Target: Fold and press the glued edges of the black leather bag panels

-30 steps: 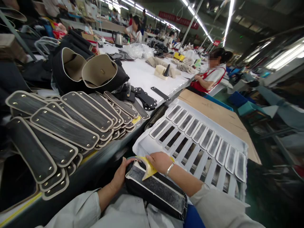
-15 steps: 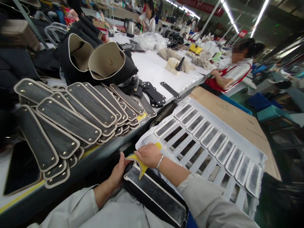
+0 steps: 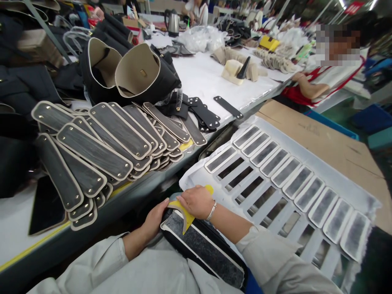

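Observation:
Across my lap lies a black bag (image 3: 180, 250), its long base turned up. The base is a dark grey mottled panel (image 3: 211, 254) with a whitish border. My left hand (image 3: 154, 220) grips the bag's far end, thumb on top beside a bent yellow piece (image 3: 188, 222); its other fingers are mostly hidden. Fingers of my right hand (image 3: 197, 201) are wrapped over that yellow piece, pressing it against the panel's far end. The piece looks thin and flexible, but its kind I cannot make out.
To the left, a pile of grey strips with beige edging and studs (image 3: 94, 151) covers the table. Open black bags (image 3: 137, 73) stand behind it. On my right is a slotted white sheet (image 3: 245, 196) with a row of grey panels (image 3: 284, 171). A co-worker (image 3: 315, 87) sits beyond.
The view has swung slightly, so the surroundings sit differently in frame. Both hands keep their grip, and the yellow piece stays at the panel's far end, bent a little differently.

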{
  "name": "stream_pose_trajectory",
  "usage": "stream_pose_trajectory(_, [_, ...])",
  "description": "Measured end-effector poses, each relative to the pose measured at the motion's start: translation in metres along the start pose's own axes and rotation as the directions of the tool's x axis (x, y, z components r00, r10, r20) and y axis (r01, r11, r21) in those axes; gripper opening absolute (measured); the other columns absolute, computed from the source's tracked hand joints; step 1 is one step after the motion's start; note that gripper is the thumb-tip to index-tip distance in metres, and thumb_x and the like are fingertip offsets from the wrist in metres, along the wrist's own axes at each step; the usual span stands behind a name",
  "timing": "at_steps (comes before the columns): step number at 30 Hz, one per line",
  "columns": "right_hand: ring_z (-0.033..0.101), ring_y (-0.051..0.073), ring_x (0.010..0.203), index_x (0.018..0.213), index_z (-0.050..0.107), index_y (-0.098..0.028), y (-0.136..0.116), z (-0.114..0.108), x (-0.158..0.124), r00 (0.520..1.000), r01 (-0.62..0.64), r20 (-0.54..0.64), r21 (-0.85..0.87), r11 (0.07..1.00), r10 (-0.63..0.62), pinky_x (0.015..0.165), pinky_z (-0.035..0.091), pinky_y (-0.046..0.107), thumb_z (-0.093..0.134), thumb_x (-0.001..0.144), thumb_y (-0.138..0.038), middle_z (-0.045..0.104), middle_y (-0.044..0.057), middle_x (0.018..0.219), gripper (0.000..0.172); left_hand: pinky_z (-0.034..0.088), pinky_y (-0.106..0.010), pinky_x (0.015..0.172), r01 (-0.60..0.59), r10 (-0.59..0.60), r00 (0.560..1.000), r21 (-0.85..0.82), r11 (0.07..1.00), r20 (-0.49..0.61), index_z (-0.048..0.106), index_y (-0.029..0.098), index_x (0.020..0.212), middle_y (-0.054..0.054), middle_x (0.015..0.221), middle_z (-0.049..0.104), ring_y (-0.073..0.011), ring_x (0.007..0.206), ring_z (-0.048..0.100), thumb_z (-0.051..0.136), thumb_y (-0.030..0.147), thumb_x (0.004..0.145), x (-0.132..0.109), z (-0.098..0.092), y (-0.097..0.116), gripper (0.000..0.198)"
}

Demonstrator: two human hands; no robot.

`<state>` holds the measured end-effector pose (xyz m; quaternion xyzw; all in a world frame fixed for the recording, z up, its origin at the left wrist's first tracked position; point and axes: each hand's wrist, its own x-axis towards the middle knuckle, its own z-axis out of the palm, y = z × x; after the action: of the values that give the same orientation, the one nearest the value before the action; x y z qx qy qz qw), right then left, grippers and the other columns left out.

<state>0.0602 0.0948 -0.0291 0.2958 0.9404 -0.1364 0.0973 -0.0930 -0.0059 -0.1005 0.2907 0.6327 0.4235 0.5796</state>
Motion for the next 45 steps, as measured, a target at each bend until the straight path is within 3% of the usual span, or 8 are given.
stream_pose_trajectory(10, [0.065, 0.022, 0.074, 0.086, 0.063, -0.015, -0.001, 0.009, -0.021, 0.987, -0.134, 0.095, 0.073, 0.988, 0.127, 0.064, 0.042, 0.031, 0.012, 0.096, -0.045, 0.068, 0.011, 0.081, 0.060, 0.041, -0.035, 0.093, -0.140, 0.095, 0.892, 0.071, 0.988, 0.442, 0.060, 0.018, 0.117, -0.006, 0.115, 0.064, -0.0249, 0.102, 0.057, 0.041, 0.046, 0.088, 0.007, -0.005, 0.027, 0.045])
stream_pose_trajectory(21, [0.064, 0.024, 0.075, 0.081, 0.067, -0.017, -0.004, -0.010, -0.047, 0.918, -0.357, 0.192, 0.023, 0.934, 0.347, 0.064, 0.044, 0.032, 0.014, 0.094, -0.047, 0.069, 0.012, 0.078, 0.061, 0.043, -0.039, 0.090, 0.077, -0.085, 0.768, 0.040, 0.996, 0.634, 0.066, 0.016, 0.110, -0.010, 0.105, 0.069, -0.0278, 0.097, 0.061, 0.059, 0.045, 0.078, 0.038, -0.013, 0.048, 0.043])
stream_pose_trajectory(26, [0.059, 0.018, 0.068, 0.074, 0.059, -0.017, 0.003, -0.018, -0.090, 0.848, -0.530, 0.169, 0.246, 0.811, 0.503, 0.062, 0.041, 0.029, 0.020, 0.094, -0.049, 0.064, 0.009, 0.072, 0.053, 0.037, -0.040, 0.098, -0.076, -0.021, 0.751, 0.118, 0.990, 0.660, 0.066, 0.019, 0.111, -0.008, 0.110, 0.067, -0.0283, 0.107, 0.057, 0.058, 0.047, 0.078, 0.040, -0.020, 0.047, 0.043])
stream_pose_trajectory(29, [0.055, 0.014, 0.062, 0.071, 0.052, -0.018, -0.004, -0.021, -0.127, 0.853, -0.511, 0.241, 0.559, 0.653, 0.462, 0.057, 0.041, 0.027, 0.036, 0.088, -0.056, 0.060, 0.004, 0.071, 0.044, 0.032, -0.040, 0.103, -0.122, 0.082, 0.717, 0.008, 0.993, 0.693, 0.058, 0.020, 0.121, -0.009, 0.122, 0.060, -0.0273, 0.118, 0.049, 0.055, 0.054, 0.078, 0.036, -0.033, 0.036, 0.055])
stream_pose_trajectory(33, [0.060, 0.014, 0.058, 0.096, 0.047, -0.020, -0.035, -0.019, -0.166, 0.847, -0.478, 0.457, 0.878, 0.015, 0.271, 0.048, 0.044, 0.024, 0.057, 0.076, -0.054, 0.062, 0.003, 0.085, 0.041, 0.034, -0.043, 0.100, -0.229, 0.096, 0.518, 0.029, 0.973, 0.850, 0.042, 0.021, 0.132, -0.012, 0.127, 0.054, -0.0289, 0.119, 0.048, 0.076, 0.049, 0.056, 0.038, -0.045, 0.036, 0.088])
stream_pose_trajectory(35, [0.064, 0.015, 0.062, 0.107, 0.043, -0.022, -0.056, -0.013, -0.175, 0.864, -0.415, 0.443, 0.896, -0.161, 0.239, 0.048, 0.046, 0.023, 0.060, 0.075, -0.050, 0.061, 0.003, 0.092, 0.047, 0.036, -0.041, 0.098, -0.427, 0.109, 0.500, 0.136, 0.894, 0.859, 0.042, 0.022, 0.131, -0.010, 0.122, 0.057, -0.0285, 0.113, 0.051, 0.082, 0.038, 0.048, 0.040, -0.043, 0.041, 0.094])
stream_pose_trajectory(39, [0.065, 0.014, 0.060, 0.112, 0.038, -0.023, -0.091, 0.008, -0.171, 0.868, -0.365, 0.417, 0.904, -0.223, 0.269, 0.045, 0.044, 0.020, 0.057, 0.078, -0.049, 0.059, 0.003, 0.094, 0.047, 0.045, -0.032, 0.083, -0.691, 0.252, 0.539, 0.249, 0.679, 0.804, 0.047, 0.022, 0.120, -0.005, 0.103, 0.065, -0.0243, 0.092, 0.060, 0.082, 0.030, 0.045, 0.040, -0.031, 0.042, 0.084])
stream_pose_trajectory(45, [0.059, 0.011, 0.049, 0.099, 0.040, -0.021, -0.119, 0.040, -0.130, 0.840, -0.333, 0.409, 0.907, -0.257, 0.357, 0.044, 0.046, 0.021, 0.062, 0.074, -0.048, 0.061, -0.002, 0.076, 0.043, 0.044, -0.026, 0.069, -0.743, 0.392, 0.585, 0.275, 0.610, 0.710, 0.053, 0.019, 0.104, -0.003, 0.085, 0.067, -0.0199, 0.076, 0.063, 0.068, 0.019, 0.061, 0.040, -0.025, 0.022, 0.045])
